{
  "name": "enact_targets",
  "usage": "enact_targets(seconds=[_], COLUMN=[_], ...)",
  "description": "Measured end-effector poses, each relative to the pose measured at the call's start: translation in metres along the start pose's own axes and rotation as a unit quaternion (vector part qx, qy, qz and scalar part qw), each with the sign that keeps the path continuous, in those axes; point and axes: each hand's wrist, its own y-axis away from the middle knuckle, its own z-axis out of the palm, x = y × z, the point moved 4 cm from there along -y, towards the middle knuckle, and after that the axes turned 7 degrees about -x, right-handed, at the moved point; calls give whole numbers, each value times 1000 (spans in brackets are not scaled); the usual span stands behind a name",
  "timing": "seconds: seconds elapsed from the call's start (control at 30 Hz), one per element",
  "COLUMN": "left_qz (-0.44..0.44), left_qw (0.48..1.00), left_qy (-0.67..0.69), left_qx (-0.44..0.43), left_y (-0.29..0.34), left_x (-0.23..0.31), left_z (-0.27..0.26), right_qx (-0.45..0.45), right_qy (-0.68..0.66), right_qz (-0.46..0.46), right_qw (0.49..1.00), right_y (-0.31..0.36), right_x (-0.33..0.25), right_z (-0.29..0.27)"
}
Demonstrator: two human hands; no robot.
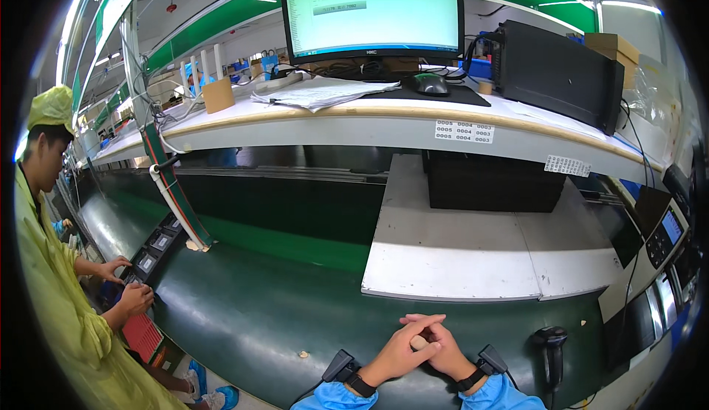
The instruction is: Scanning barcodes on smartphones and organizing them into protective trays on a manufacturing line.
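My left hand (399, 349) and my right hand (447, 352) rest clasped together over the front of the dark green work surface (295, 321). The fingers of both are closed and overlap, with a thumb tip showing between them. No object shows in either hand, though the palms are hidden. Each wrist wears a black strap with a small dark device on it, above a blue sleeve. To the right of my right hand a black handheld barcode scanner (552, 354) stands on the surface, apart from my fingers.
Ahead lies a white board (450, 255) with a black box (495, 181) on it. Above, a shelf (332, 125) holds a monitor (377, 15), papers (321, 92) and a mouse (430, 83). At left, a co-worker in yellow (66, 284) handles a dark tray (151, 256).
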Motion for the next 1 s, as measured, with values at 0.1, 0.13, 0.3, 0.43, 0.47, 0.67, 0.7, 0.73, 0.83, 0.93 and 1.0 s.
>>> enact_targets(seconds=[0.1, 0.13, 0.3, 0.43, 0.47, 0.67, 0.7, 0.73, 0.83, 0.93, 1.0], left_qz=[-25, -41, -75, -52, -68, -67, -52, -44, -46, -64, -74], left_qw=[1000, 998, 993, 996, 994, 993, 995, 996, 996, 994, 993], left_qy=[9, 25, 78, 51, 74, 77, 65, 62, 63, 71, 73], left_qx=[-3, -42, -54, -50, -53, -52, -52, -45, -42, -49, -54], left_y=[1, 1, 1, 1, 2, 1, 0, 0, 1, 2, 3], left_x=[-4, -6, -8, -2, -3, -6, -5, -4, -4, -5, -6], left_z=[-2, -1, 0, 2, 2, 3, 3, 2, 1, 1, 2], right_qx=[-8, -9, -9, -3, -4, -4, 1, 4, 1, -6, -5], right_qy=[18, 15, 21, 11, 3, 50, 57, 85, 128, 127, 108], right_qz=[7, 5, -12, 8, 17, -12, -9, -46, -81, -70, -60], right_qw=[1000, 1000, 1000, 1000, 1000, 999, 998, 995, 988, 989, 992], right_y=[0, 0, 0, 1, 1, 2, 1, 1, 1, 5, 5], right_x=[1, 2, 4, 3, 3, 2, 3, 1, -4, -7, -8], right_z=[0, 0, 0, 0, 0, 2, 2, 2, 1, -2, -3])
